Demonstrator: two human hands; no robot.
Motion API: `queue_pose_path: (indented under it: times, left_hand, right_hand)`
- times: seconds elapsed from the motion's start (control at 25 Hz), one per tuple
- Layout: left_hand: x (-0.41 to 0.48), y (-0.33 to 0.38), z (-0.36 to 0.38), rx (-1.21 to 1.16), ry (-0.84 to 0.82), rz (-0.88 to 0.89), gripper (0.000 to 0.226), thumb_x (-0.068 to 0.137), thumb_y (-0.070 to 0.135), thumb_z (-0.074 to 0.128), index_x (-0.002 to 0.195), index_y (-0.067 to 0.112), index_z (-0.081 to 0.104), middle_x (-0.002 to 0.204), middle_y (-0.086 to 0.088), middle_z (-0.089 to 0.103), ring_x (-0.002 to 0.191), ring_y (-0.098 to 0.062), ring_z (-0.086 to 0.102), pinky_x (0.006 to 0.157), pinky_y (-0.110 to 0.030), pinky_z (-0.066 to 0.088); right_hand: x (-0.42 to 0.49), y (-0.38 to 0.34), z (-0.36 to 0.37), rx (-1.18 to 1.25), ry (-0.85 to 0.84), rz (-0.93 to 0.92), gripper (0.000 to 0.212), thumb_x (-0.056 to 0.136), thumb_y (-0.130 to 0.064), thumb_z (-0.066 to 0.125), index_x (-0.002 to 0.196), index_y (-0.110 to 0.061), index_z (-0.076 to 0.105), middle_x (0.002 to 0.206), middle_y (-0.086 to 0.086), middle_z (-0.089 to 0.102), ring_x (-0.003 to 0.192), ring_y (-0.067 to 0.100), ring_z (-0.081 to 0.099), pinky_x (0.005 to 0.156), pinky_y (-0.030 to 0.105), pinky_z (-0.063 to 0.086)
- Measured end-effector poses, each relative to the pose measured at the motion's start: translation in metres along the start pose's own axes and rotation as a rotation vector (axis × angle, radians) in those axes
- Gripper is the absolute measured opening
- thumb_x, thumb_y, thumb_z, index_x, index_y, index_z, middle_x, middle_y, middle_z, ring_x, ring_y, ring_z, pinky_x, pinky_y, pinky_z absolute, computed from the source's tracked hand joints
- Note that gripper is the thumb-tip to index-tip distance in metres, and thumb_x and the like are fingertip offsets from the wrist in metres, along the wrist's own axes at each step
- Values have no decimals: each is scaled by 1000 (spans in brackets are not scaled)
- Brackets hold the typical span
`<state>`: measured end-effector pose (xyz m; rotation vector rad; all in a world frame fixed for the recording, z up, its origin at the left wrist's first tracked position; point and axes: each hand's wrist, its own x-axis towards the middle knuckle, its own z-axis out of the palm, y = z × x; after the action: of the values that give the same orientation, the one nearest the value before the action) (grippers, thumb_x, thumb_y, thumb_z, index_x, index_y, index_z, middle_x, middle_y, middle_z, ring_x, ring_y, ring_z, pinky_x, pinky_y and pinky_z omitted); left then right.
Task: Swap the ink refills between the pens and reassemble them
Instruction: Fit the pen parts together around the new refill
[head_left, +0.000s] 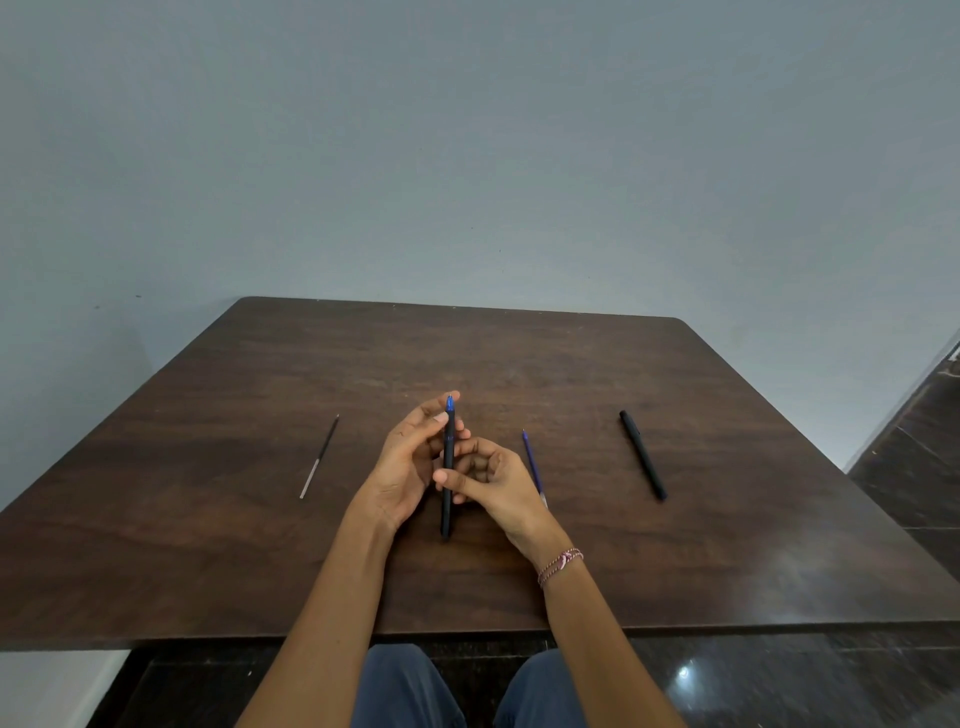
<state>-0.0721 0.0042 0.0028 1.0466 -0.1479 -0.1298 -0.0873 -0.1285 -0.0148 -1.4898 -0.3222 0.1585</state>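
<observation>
Looking like plain indoor room, home or office, not telling which. Facing dark wood-grain table (727, 545) with rounded far corners, standing against pale grey-blue painted wall (467, 156). Showing dark polished stone floor (914, 467) at right and below near table edge, catching bright light glint (684, 673). Carrying black pen (642, 454) and loose refill (319, 457) on tabletop, hinting at desk use.
</observation>
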Motion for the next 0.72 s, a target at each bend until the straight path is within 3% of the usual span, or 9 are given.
queue_pose_path:
  times: [0.16,0.32,0.48,0.72]
  left_hand:
    - [-1,1,-2,-11,-26,0,36,93,5,35,115,13,61,84,-4,67,87,-17,63,86,-33,48]
    - [2,-1,-2,22,28,21,29,90,1,46,111,14,62,80,-1,67,81,-13,63,75,-25,53]
    - [2,-1,-3,13,59,68,34,71,5,64,103,15,65,79,3,67,77,-8,65,67,-20,55]
    - [2,-2,-3,10,104,110,32,69,12,65,101,15,67,80,6,69,78,-7,64,68,-19,54]
  right_hand:
    - [0,-1,1,4,-8,-4,26,77,-7,74,100,-9,63,89,8,69,77,14,64,63,19,53]
    - [-1,-1,1,11,6,-1,26,78,-6,73,101,-8,62,84,6,68,74,12,65,63,18,53]
    - [0,1,0,13,7,-6,25,78,-7,73,101,-10,62,79,6,66,72,14,63,62,19,53]
    - [0,0,0,-3,4,-2,23,78,-5,73,99,-8,62,79,5,66,71,9,64,61,18,53]
